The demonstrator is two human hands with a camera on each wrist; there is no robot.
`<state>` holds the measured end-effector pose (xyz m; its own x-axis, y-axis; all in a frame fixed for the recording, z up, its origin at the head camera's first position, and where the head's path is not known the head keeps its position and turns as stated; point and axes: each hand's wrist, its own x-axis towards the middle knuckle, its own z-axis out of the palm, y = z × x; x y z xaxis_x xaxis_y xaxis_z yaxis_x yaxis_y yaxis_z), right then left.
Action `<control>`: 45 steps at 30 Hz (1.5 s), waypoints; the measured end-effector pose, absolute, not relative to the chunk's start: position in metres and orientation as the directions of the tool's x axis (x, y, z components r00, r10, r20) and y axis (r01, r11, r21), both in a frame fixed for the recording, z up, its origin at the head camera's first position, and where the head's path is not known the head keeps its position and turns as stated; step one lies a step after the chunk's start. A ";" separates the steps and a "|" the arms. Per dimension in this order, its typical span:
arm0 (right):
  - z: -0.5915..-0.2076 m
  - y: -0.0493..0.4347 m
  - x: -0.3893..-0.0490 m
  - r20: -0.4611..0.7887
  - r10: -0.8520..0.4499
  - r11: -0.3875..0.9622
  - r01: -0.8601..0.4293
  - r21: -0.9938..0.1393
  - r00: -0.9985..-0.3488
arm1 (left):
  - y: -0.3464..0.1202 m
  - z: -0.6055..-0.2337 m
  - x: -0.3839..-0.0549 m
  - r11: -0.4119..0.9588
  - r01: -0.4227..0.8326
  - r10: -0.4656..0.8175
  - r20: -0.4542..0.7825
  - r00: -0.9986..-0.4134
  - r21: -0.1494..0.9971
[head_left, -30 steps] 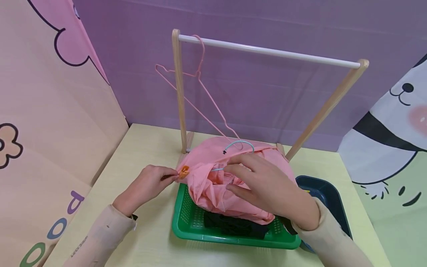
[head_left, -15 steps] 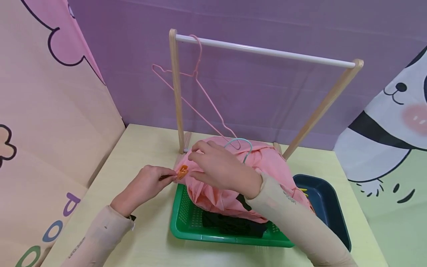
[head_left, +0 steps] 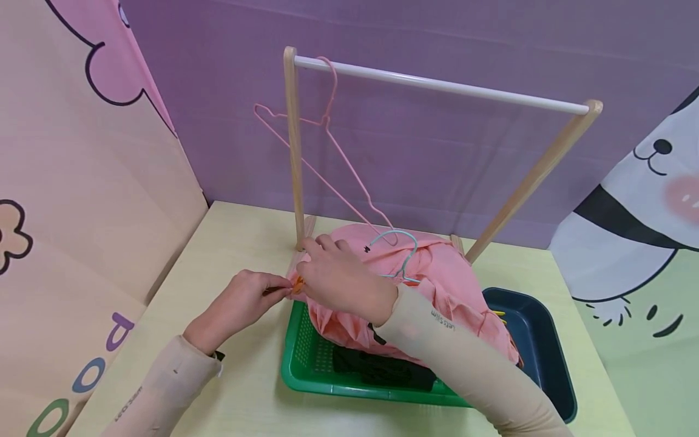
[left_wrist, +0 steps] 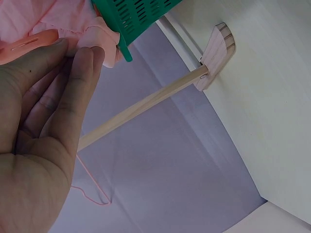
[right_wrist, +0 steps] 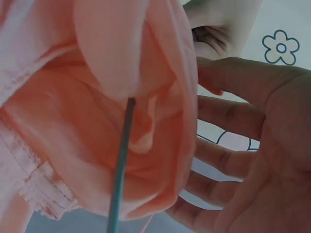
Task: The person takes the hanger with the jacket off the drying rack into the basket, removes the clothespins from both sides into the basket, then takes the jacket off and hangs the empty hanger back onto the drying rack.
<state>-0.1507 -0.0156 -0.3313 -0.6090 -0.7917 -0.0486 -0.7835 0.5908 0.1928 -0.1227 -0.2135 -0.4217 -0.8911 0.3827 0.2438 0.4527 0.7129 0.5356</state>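
Observation:
A pink garment (head_left: 437, 261) lies bunched over the green basket (head_left: 377, 391). Its left edge is pinched between the thumb and fingers of my left hand (head_left: 246, 303). Right beside those fingertips is an orange clip (head_left: 297, 284) on the cloth, seen partly in the left wrist view. My right hand (head_left: 344, 279) reaches across to the clip. In the right wrist view its fingers extend along the cloth edge, the thumb close to the clip; the fingertips are partly hidden. A turquoise hanger (head_left: 411, 249) pokes out of the garment.
Behind the basket stands a wooden rack with a white bar (head_left: 437, 84). From its left end hangs a pink hanger (head_left: 330, 130). On the right is a dark blue tray (head_left: 537, 321) with yellow items. Dark cloth (head_left: 377, 367) lies in the basket.
My right hand has moved left, away from the turquoise hanger and over to the orange clip. The left hand keeps its pinch on the pink edge in the same place.

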 end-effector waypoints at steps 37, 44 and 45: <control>-0.310 0.044 -0.124 0.465 -0.837 0.447 -0.849 0.281 -0.287 | -0.215 -0.422 -0.125 0.712 0.436 0.372 0.230 -0.899 0.550; -0.305 0.095 -0.121 0.513 -0.800 0.441 -0.885 0.149 -0.312 | -0.213 -0.422 -0.126 0.719 0.449 0.372 0.253 -0.893 0.530; -0.305 0.102 -0.121 0.513 -0.796 0.443 -0.887 0.131 -0.321 | -0.213 -0.423 -0.126 0.718 0.451 0.373 0.255 -0.892 0.530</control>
<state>-0.1208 0.1022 -0.3049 -0.3214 -0.7956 0.5135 -0.8868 0.4430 0.1314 -0.1265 -0.2132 -0.4226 -0.8924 0.3726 0.2545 0.4510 0.7184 0.5296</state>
